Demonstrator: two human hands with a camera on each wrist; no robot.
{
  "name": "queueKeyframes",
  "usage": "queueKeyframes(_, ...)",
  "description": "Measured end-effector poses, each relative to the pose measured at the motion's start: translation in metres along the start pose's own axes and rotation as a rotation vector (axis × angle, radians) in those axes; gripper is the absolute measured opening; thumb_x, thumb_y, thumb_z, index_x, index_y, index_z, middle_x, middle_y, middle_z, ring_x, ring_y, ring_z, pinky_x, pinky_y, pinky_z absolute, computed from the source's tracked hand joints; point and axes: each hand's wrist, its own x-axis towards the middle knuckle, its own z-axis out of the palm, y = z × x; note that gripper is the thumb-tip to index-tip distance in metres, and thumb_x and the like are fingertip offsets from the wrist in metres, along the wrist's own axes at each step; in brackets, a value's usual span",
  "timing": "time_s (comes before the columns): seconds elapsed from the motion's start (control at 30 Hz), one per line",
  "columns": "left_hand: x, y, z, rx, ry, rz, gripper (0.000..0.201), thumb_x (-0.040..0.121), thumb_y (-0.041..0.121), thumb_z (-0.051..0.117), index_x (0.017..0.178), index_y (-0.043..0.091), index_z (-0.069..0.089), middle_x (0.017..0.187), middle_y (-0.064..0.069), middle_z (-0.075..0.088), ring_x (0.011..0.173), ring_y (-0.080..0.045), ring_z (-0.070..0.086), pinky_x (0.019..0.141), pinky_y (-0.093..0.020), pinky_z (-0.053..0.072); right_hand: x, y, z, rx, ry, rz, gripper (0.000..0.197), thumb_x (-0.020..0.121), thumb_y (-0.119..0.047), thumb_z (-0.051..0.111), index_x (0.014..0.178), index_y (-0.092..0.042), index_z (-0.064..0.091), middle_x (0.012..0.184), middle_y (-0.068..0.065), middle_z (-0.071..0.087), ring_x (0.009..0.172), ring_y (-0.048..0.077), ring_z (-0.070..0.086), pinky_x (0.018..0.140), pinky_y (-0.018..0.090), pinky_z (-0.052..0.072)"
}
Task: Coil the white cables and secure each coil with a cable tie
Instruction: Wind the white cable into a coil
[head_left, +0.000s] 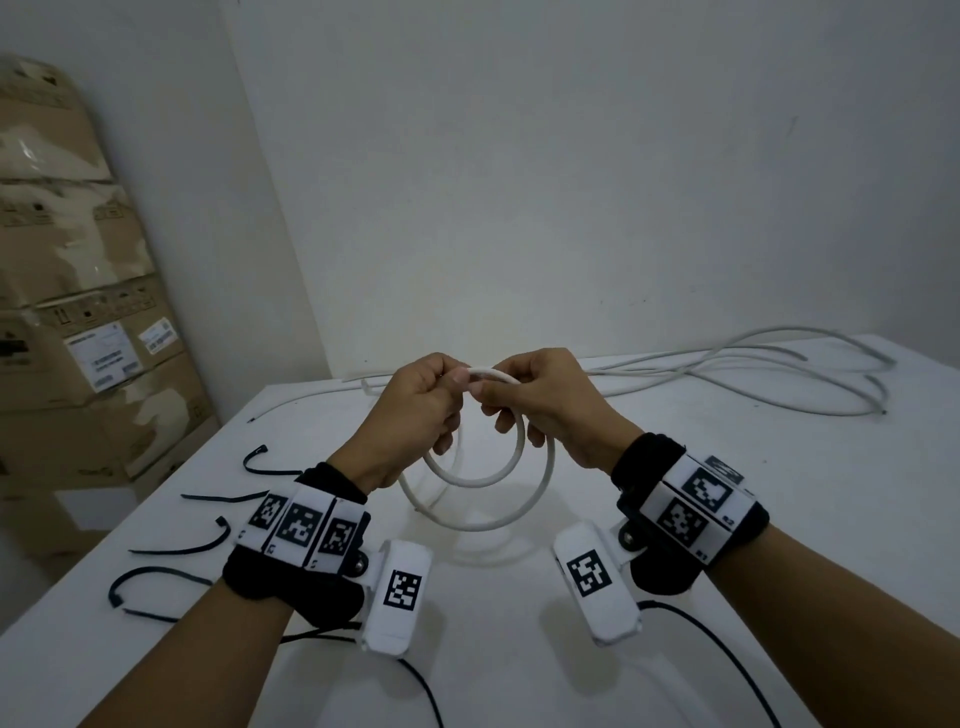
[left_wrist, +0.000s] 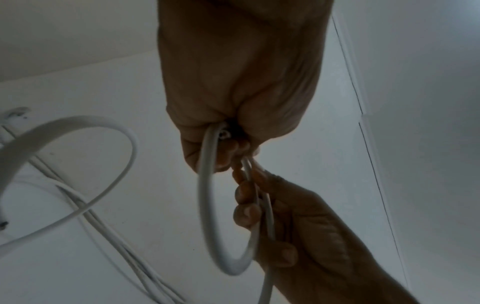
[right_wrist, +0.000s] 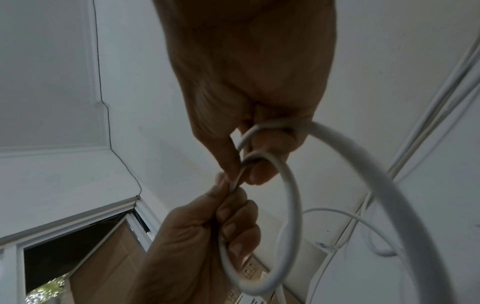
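Both hands hold a white cable coil (head_left: 511, 465) in the air above the white table (head_left: 727, 519). My left hand (head_left: 441, 400) pinches the top of the coil between thumb and fingers, and the cable end pokes out by the thumb. My right hand (head_left: 506, 402) grips the same top part from the right. Two or three loops hang below the hands. From the left wrist view, my left hand (left_wrist: 223, 152) grips a loop (left_wrist: 206, 205) with the right hand (left_wrist: 298, 236) beneath. In the right wrist view, my right hand (right_wrist: 249, 160) pinches the loops (right_wrist: 292, 205). Several black cable ties (head_left: 208, 543) lie at the table's left.
More loose white cables (head_left: 779, 371) sprawl across the table's back right, near the wall. Stacked cardboard boxes (head_left: 78, 312) stand beyond the table's left edge. Black wrist-camera leads (head_left: 727, 660) trail over the near part of the table.
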Motion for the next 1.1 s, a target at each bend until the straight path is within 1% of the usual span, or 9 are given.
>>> queueKeyframes(0.17,-0.001,-0.002,-0.004,-0.059,0.009,0.009,0.026,0.103,0.013,0.039,0.095,-0.003,0.058,0.049,0.008,0.038,0.045,-0.008,0.036,0.048,-0.027,0.045,-0.003,-0.004,-0.012,0.075,-0.005,-0.056,0.016,0.091,-0.014,0.063,0.097,0.0,0.068,0.082,0.016,0.072,0.07,0.026,0.07,0.036,0.021,0.038)
queueKeyframes(0.33,-0.003,0.002,0.0,-0.112,-0.025,-0.003,0.027,0.102,0.018,0.042,0.092,0.0,0.059,0.052,0.001,0.035,0.046,-0.01,0.034,0.05,-0.027,0.049,-0.004,-0.007,-0.007,0.102,0.042,-0.079,0.018,0.092,-0.015,0.062,0.1,-0.001,0.069,0.081,0.015,0.072,0.066,0.023,0.068,0.035,0.02,0.037)
queueKeyframes(0.47,0.0,0.005,0.002,-0.2,0.042,-0.024,0.025,0.103,0.018,0.042,0.088,0.003,0.056,0.054,0.0,0.031,0.046,-0.011,0.031,0.051,-0.027,0.05,-0.009,-0.003,0.0,0.164,0.1,-0.063,0.017,0.094,-0.02,0.06,0.101,-0.008,0.07,0.08,0.013,0.073,0.06,0.023,0.069,0.035,0.02,0.038)
queueKeyframes(0.6,0.0,0.004,0.005,-0.217,0.14,-0.054,0.025,0.103,0.018,0.04,0.085,0.007,0.053,0.054,0.003,0.029,0.045,-0.009,0.03,0.051,-0.026,0.05,-0.012,0.003,0.002,0.187,0.16,-0.058,0.017,0.093,-0.02,0.06,0.102,-0.009,0.071,0.078,0.012,0.072,0.059,0.025,0.068,0.037,0.022,0.041)
queueKeyframes(0.83,0.004,0.004,0.01,-0.222,0.315,-0.06,0.024,0.104,0.024,0.039,0.086,0.013,0.051,0.044,0.012,0.038,0.037,-0.003,0.042,0.074,-0.043,0.047,-0.018,0.012,0.011,0.168,0.208,-0.053,0.017,0.093,-0.019,0.061,0.089,-0.006,0.072,0.069,0.01,0.067,0.053,0.019,0.061,0.047,0.03,0.053)
queueKeyframes(0.9,0.002,0.006,0.017,-0.251,0.344,-0.059,0.025,0.104,0.025,0.037,0.086,0.013,0.05,0.043,0.012,0.037,0.037,-0.003,0.043,0.078,-0.045,0.047,-0.015,0.012,0.017,0.111,0.252,-0.076,0.022,0.095,-0.02,0.057,0.087,-0.004,0.069,0.068,0.007,0.065,0.051,0.016,0.055,0.044,0.028,0.05)
queueKeyframes(0.97,0.0,0.007,0.023,-0.307,0.37,-0.064,0.027,0.105,0.025,0.035,0.086,0.013,0.048,0.042,0.011,0.036,0.036,-0.004,0.043,0.079,-0.045,0.045,-0.01,0.012,0.021,0.046,0.298,-0.082,0.024,0.098,-0.023,0.052,0.089,-0.008,0.068,0.066,0.0,0.063,0.048,0.009,0.05,0.042,0.022,0.044)
queueKeyframes(1.03,0.0,0.007,0.027,-0.395,0.394,-0.082,0.027,0.105,0.025,0.035,0.085,0.012,0.047,0.043,0.01,0.035,0.035,-0.005,0.041,0.079,-0.044,0.042,-0.005,0.014,0.023,-0.018,0.329,-0.079,0.026,0.099,-0.027,0.047,0.087,-0.013,0.066,0.065,-0.003,0.062,0.045,0.001,0.047,0.045,0.017,0.038)
queueKeyframes(1.1,0.0,0.009,0.028,-0.459,0.42,-0.085,0.027,0.105,0.025,0.035,0.083,0.012,0.046,0.043,0.01,0.034,0.035,-0.006,0.04,0.079,-0.044,0.039,-0.003,0.018,0.026,-0.053,0.327,-0.073,0.031,0.101,-0.033,0.042,0.083,-0.017,0.062,0.065,-0.003,0.063,0.046,-0.002,0.048,0.053,0.02,0.039)
